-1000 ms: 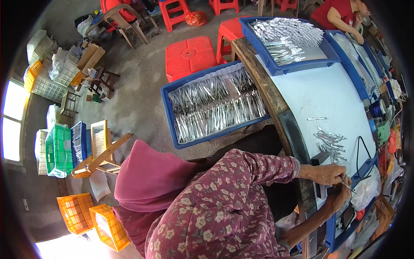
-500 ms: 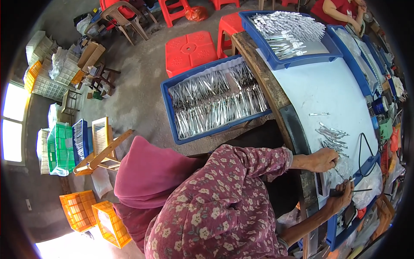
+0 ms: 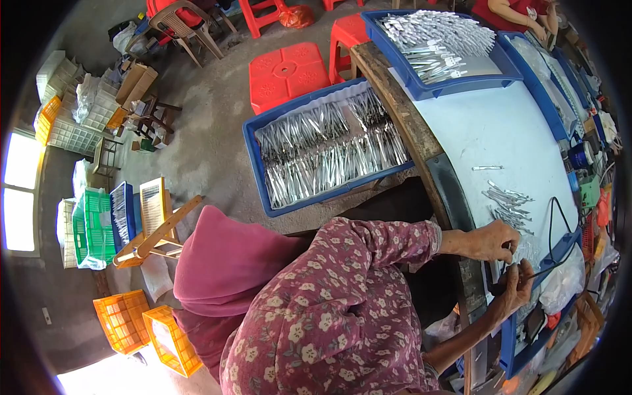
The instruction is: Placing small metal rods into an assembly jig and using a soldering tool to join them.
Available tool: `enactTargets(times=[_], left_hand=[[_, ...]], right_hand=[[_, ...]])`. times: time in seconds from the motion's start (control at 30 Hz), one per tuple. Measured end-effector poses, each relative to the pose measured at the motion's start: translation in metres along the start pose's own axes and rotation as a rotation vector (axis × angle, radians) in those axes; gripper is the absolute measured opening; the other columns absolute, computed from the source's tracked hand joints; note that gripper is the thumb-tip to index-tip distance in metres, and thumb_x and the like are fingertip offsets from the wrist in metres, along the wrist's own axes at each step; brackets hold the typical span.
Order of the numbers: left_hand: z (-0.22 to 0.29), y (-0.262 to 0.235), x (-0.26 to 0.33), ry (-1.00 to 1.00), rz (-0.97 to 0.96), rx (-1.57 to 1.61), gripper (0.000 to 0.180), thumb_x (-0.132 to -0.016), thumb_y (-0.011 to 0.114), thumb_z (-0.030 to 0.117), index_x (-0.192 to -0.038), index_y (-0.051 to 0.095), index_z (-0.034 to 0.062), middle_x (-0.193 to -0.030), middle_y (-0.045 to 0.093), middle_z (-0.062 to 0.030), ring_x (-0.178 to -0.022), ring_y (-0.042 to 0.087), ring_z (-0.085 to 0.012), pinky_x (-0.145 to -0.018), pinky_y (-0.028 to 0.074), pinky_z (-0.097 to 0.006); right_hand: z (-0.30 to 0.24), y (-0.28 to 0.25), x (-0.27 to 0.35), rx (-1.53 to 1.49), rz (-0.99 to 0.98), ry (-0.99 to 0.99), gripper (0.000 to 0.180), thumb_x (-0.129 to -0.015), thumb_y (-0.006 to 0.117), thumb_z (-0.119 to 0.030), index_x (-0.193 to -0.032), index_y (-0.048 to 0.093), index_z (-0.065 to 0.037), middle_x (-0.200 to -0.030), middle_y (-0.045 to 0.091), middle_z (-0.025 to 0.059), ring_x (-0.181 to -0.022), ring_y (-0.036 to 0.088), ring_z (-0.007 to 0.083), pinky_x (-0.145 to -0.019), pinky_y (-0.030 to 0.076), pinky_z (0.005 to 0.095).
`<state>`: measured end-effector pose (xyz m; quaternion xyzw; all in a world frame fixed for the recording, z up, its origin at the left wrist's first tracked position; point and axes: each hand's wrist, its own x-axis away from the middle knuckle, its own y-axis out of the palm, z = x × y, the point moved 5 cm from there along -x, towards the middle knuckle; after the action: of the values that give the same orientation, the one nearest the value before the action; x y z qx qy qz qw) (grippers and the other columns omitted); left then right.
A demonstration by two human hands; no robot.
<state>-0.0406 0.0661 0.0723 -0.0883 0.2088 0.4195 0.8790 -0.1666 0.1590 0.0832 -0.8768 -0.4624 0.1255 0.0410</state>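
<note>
My left hand (image 3: 490, 241) is over the white tabletop, fingers curled in a pinch. Whatever lies between its fingertips is too small to make out. Just nearer, my right hand (image 3: 515, 289) grips a dark tool (image 3: 497, 287) with a broad black end, and a thin dark rod juts out past the fingers. The fingertips of both hands are close together above a clear plastic bag (image 3: 526, 249). Beyond my left hand lies a loose pile of slim silvery metal pieces (image 3: 510, 204), and a single similar piece (image 3: 487, 168) rests farther off.
A blue tray (image 3: 454, 89) of silvery pieces stands at the table's far end. Another blue tray (image 3: 253, 155), filled with metal pieces, is left of the table beside red stools (image 3: 286, 69). A black cable (image 3: 558, 220) loops at right near a blue bin (image 3: 507, 352). Someone in red (image 3: 507, 13) sits beyond.
My right hand has moved up and closer to my left, and the dark tool has turned with it. My left hand has lifted slightly and its fingers have shifted.
</note>
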Motion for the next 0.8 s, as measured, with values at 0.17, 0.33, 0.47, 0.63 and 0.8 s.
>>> enactTargets(times=[0.17, 0.33, 0.47, 0.63, 0.8], left_hand=[[-0.007, -0.001, 0.003, -0.143, 0.016, 0.184, 0.021, -0.067, 0.069, 0.012, -0.073, 0.057, -0.0044, -0.059, 0.057, -0.0073, -0.052, 0.054, -0.0123, -0.045, 0.042, -0.026], [-0.005, -0.003, 0.005, -0.213, -0.021, 0.335, 0.018, -0.07, 0.068, 0.007, -0.07, 0.055, -0.0065, -0.053, 0.057, -0.0092, -0.041, 0.054, -0.0112, -0.035, 0.041, -0.024], [-0.007, -0.003, 0.007, -0.26, -0.053, 0.346, 0.016, -0.074, 0.064, 0.009, -0.072, 0.056, -0.0044, -0.053, 0.055, -0.0063, -0.041, 0.05, -0.009, -0.038, 0.039, -0.022], [-0.006, 0.001, 0.007, -0.212, -0.12, 0.288, 0.015, -0.077, 0.061, 0.008, -0.075, 0.056, -0.0048, -0.056, 0.057, -0.007, -0.042, 0.052, -0.0102, -0.038, 0.04, -0.023], [-0.008, 0.0, 0.01, -0.217, -0.098, 0.301, 0.015, -0.077, 0.063, 0.009, -0.074, 0.056, -0.0045, -0.057, 0.058, -0.0072, -0.043, 0.052, -0.0101, -0.037, 0.04, -0.022]], right_hand=[[0.001, 0.0, 0.004, 0.009, -0.019, 0.014, 0.025, -0.084, 0.062, -0.013, -0.105, 0.056, -0.001, -0.069, 0.048, -0.0038, -0.051, 0.036, 0.0021, -0.044, 0.023, 0.0171], [0.003, 0.001, 0.006, 0.036, -0.037, -0.008, 0.026, -0.083, 0.063, -0.014, -0.105, 0.057, 0.0, -0.073, 0.052, -0.0022, -0.054, 0.039, 0.0024, -0.046, 0.026, 0.0169], [0.004, -0.003, 0.01, 0.111, -0.03, 0.012, 0.027, -0.084, 0.063, -0.015, -0.105, 0.058, 0.001, -0.08, 0.057, -0.0003, -0.059, 0.042, 0.0028, -0.049, 0.029, 0.0162], [0.005, -0.002, 0.012, 0.108, -0.003, -0.074, 0.025, -0.085, 0.061, -0.013, -0.106, 0.058, -0.001, -0.071, 0.053, -0.0035, -0.048, 0.033, 0.0002, -0.041, 0.021, 0.0172], [0.006, -0.002, 0.011, 0.195, -0.038, -0.148, 0.027, -0.085, 0.061, -0.014, -0.107, 0.058, 0.0, -0.081, 0.058, -0.001, -0.057, 0.041, 0.0018, -0.048, 0.029, 0.0166]])
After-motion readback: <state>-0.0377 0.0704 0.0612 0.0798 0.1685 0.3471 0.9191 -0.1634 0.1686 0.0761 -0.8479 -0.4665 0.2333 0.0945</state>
